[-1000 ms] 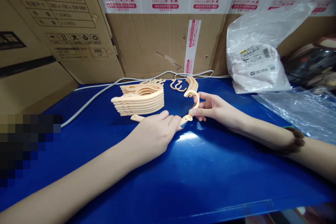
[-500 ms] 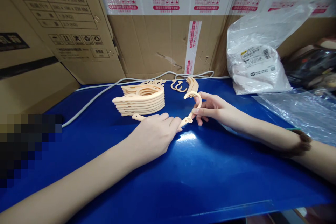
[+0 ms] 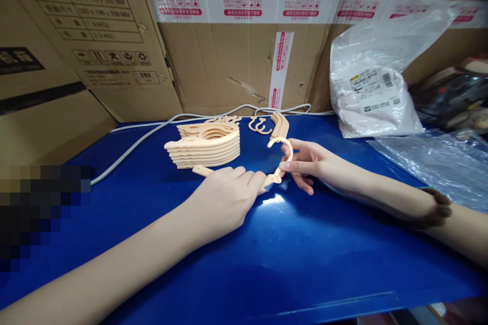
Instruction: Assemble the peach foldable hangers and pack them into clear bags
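Note:
My left hand is wrapped over a cream plastic hanger arm; one end pokes out on the left, the other toward my right hand, and its middle is hidden under my fingers. With thumb and fingers, my right hand pinches a curved cream hanger hook. The hook's base meets the right end of the hanger arm. Behind my left hand lies a stack of cream hangers. Past my right hand are loose hanger hooks and a small pile of hanger arms.
A blue tabletop carries everything. Cardboard boxes form a wall behind, with a white cable along the foot. At the right stand a white plastic bag with a label and a clear plastic sheet.
The hook's base has tipped slightly down and right at the hanger arm's end. My right hand's lower fingers have spread out a little. My left hand keeps its hold.

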`<action>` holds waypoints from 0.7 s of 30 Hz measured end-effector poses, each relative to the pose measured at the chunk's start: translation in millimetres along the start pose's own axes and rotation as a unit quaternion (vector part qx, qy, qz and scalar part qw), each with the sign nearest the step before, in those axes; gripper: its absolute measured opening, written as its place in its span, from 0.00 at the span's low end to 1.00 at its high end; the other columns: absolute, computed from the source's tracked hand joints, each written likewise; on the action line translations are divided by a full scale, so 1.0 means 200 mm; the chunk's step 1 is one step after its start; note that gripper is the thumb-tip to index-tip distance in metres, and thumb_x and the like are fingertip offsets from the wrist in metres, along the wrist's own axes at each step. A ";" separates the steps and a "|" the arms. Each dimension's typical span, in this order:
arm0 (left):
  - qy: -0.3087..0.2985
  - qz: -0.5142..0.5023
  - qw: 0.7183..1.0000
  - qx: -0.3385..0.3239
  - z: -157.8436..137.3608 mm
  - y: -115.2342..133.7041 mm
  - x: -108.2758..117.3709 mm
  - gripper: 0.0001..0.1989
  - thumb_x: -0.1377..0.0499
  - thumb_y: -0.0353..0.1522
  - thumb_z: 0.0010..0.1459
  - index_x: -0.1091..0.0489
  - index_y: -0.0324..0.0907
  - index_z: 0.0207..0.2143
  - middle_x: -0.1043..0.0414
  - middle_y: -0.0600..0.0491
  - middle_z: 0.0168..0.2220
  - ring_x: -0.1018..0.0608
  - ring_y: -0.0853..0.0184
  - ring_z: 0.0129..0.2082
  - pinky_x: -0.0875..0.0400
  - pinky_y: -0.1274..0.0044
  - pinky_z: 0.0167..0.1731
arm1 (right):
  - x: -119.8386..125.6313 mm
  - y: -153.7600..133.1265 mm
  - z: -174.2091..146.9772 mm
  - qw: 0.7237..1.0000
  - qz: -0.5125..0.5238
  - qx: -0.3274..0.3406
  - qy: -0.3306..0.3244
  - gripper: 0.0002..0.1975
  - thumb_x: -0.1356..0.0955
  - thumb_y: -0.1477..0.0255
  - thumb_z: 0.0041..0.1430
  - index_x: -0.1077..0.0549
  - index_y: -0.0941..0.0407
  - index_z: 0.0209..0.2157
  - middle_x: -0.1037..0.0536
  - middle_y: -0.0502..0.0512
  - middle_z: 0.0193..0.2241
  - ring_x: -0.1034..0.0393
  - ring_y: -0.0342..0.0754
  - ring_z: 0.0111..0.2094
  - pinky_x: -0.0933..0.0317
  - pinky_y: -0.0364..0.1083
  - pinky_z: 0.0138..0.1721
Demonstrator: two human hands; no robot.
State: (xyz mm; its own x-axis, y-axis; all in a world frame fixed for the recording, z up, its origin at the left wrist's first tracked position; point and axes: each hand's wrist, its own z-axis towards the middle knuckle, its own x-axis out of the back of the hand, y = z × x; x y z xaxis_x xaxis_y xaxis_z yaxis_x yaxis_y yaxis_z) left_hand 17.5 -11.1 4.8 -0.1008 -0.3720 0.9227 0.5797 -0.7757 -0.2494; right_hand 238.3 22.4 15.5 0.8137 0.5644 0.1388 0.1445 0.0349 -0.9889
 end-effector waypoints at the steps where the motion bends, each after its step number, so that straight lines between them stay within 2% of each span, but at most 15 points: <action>1: -0.005 -0.001 1.000 0.002 0.00 0.00 0.00 0.08 0.50 0.26 0.65 0.31 0.38 0.38 0.29 0.52 0.27 0.27 0.63 0.26 0.39 0.73 0.25 | 0.00 0.00 0.00 1.000 -0.004 -0.001 -0.001 0.18 0.28 0.66 0.55 0.43 0.53 0.33 0.24 0.44 0.24 0.37 0.36 0.13 0.55 0.40 0.15; 8: -0.020 -0.008 1.000 0.007 0.01 0.01 0.02 0.10 0.52 0.27 0.66 0.31 0.39 0.37 0.29 0.52 0.26 0.26 0.62 0.26 0.37 0.74 0.24 | 0.00 -0.01 0.00 1.000 -0.015 0.007 -0.006 0.21 0.26 0.64 0.53 0.44 0.53 0.32 0.23 0.45 0.25 0.35 0.37 0.14 0.51 0.40 0.16; 11: -0.037 -0.050 0.997 0.051 0.01 0.01 0.04 0.11 0.54 0.31 0.68 0.32 0.39 0.42 0.27 0.52 0.29 0.24 0.61 0.28 0.37 0.74 0.25 | 0.00 0.00 0.00 1.000 -0.018 0.019 0.003 0.20 0.26 0.64 0.53 0.42 0.54 0.32 0.22 0.46 0.25 0.34 0.38 0.15 0.50 0.40 0.18; 13: -0.055 -0.112 0.987 0.099 0.01 0.01 0.06 0.12 0.54 0.32 0.69 0.34 0.41 0.48 0.25 0.52 0.32 0.22 0.61 0.31 0.36 0.74 0.26 | -0.01 0.00 0.00 0.999 -0.026 0.029 0.004 0.19 0.26 0.63 0.53 0.41 0.54 0.33 0.22 0.47 0.26 0.33 0.38 0.16 0.49 0.40 0.18; 15: -0.066 -0.196 0.969 0.137 0.01 0.01 0.07 0.12 0.54 0.32 0.68 0.37 0.44 0.50 0.24 0.53 0.36 0.21 0.62 0.33 0.34 0.75 0.28 | -0.02 0.00 0.00 0.998 -0.045 0.041 0.001 0.18 0.27 0.61 0.55 0.39 0.55 0.33 0.21 0.48 0.28 0.33 0.38 0.17 0.48 0.41 0.19; 18: -0.061 -0.327 0.926 0.177 0.01 0.02 0.08 0.09 0.51 0.32 0.67 0.35 0.46 0.47 0.24 0.54 0.38 0.22 0.65 0.34 0.32 0.76 0.30 | 0.00 -0.02 0.01 0.993 -0.091 0.064 0.026 0.18 0.33 0.55 0.61 0.35 0.56 0.33 0.21 0.52 0.29 0.31 0.39 0.19 0.44 0.42 0.21; 21: -0.061 -0.474 0.852 0.216 0.02 0.02 0.07 0.07 0.48 0.35 0.65 0.34 0.44 0.42 0.26 0.55 0.33 0.23 0.69 0.29 0.31 0.80 0.26 | 0.10 -0.04 0.05 0.979 -0.150 0.077 0.110 0.20 0.35 0.53 0.62 0.32 0.56 0.33 0.22 0.53 0.28 0.31 0.41 0.21 0.43 0.43 0.22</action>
State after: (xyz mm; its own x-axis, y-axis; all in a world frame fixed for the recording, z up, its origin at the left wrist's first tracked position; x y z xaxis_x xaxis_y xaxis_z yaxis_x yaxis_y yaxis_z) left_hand 21.5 -17.5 18.7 -0.6198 0.3927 0.6795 0.5301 -0.4290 0.7314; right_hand 247.8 41.2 26.1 0.8519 0.3183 0.4159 0.3230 0.3058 -0.8956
